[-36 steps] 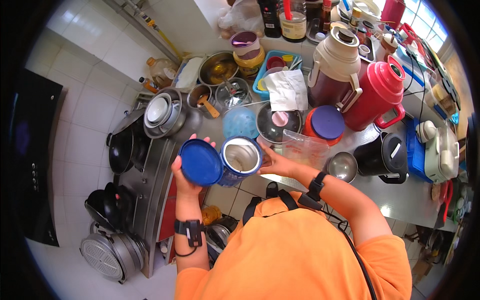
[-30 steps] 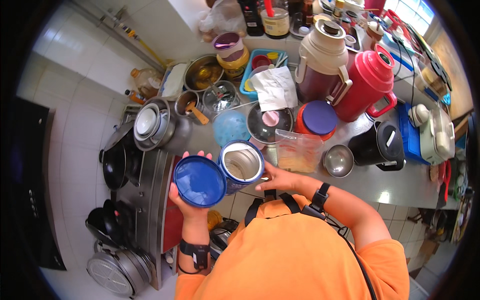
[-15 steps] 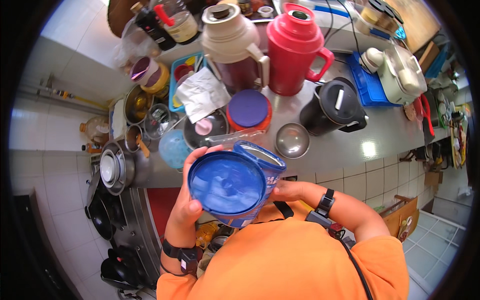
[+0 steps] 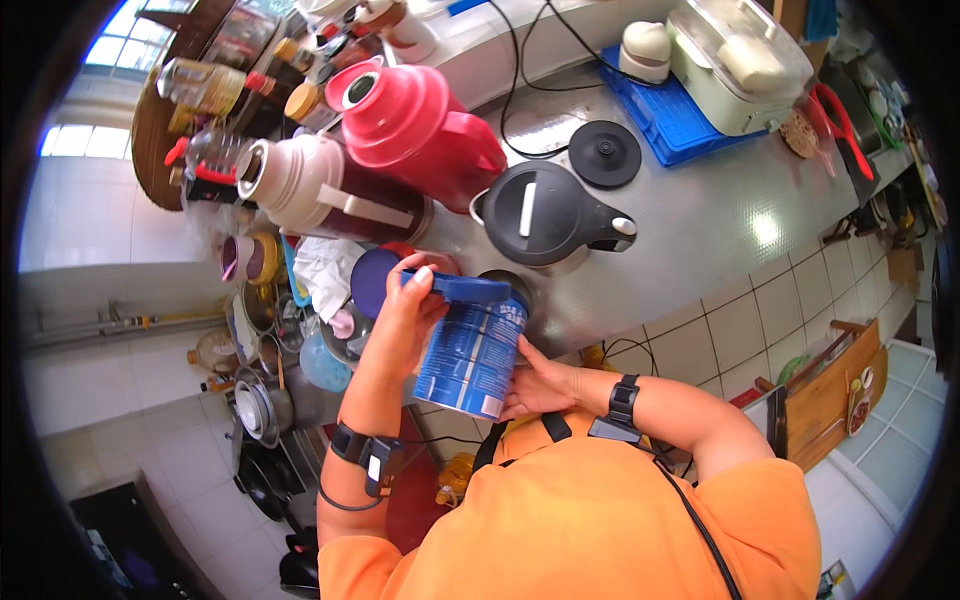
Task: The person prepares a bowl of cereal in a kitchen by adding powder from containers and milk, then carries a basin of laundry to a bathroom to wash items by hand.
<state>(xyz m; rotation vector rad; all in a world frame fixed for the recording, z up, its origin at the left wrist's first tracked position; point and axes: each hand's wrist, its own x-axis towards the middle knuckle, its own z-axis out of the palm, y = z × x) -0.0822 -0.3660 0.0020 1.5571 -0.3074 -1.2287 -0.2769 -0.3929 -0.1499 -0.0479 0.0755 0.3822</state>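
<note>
Left grip: left hand (image 4: 402,325) pinching round blue plastic lid (image 4: 472,289)
Right grip: right hand (image 4: 545,386) cupping blue cylindrical canister (image 4: 468,352), near the silvery metal tabletop (image 4: 690,205)
Change: lid now at canister's far end, mouth hidden, probably covered

A kitchen, with kettle (image 4: 548,218), thermos flasks (image 4: 415,125) and black pans (image 4: 262,488).

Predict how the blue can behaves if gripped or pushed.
Likely stiff: the blue can looks straight-sided where held. Probably apt to roll if laid on its side, given its round body. May feel slick, since its surface shines.
</note>
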